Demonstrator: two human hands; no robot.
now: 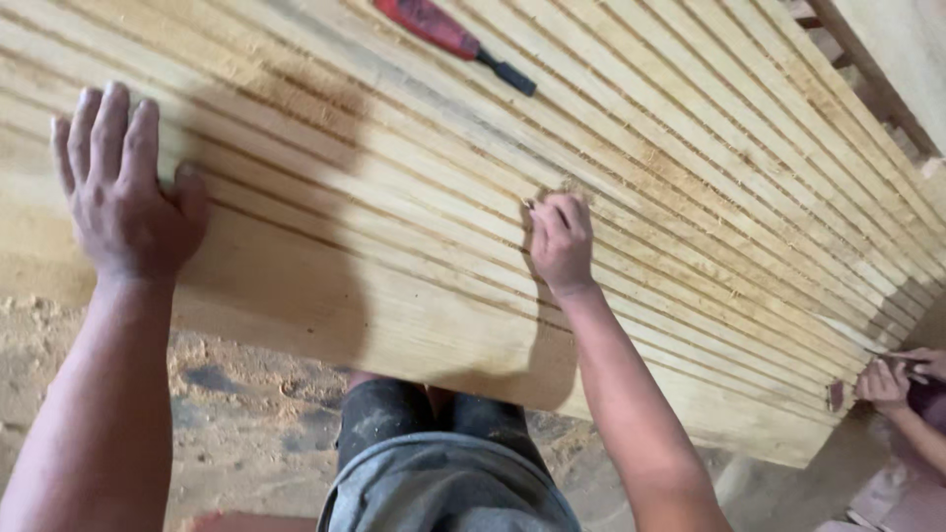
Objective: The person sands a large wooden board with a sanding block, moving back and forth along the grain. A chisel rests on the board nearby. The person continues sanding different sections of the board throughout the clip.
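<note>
L hand [123, 197] flat, R hand [560, 241] curled, both hands on grooved wood panel [414, 197].

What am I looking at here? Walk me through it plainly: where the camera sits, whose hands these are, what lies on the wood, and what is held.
There is one picture, taken from a camera worn on a person's head, looking down at their own arms and knees. No machine is involved, only bare hands.

The left hand lies flat, fingers spread, on a wide pale wooden board cut with many long parallel grooves. The right hand is curled on the board, its fingertips pressed together at one groove; whether its grip holds something small cannot be told.

At the top lies a tool with a red handle and dark tip, untouched. Sawdust dusts the grooves and the ground below.

At the lower right edge, another person's hands are at the board's end, seemingly holding a small thing.
</note>
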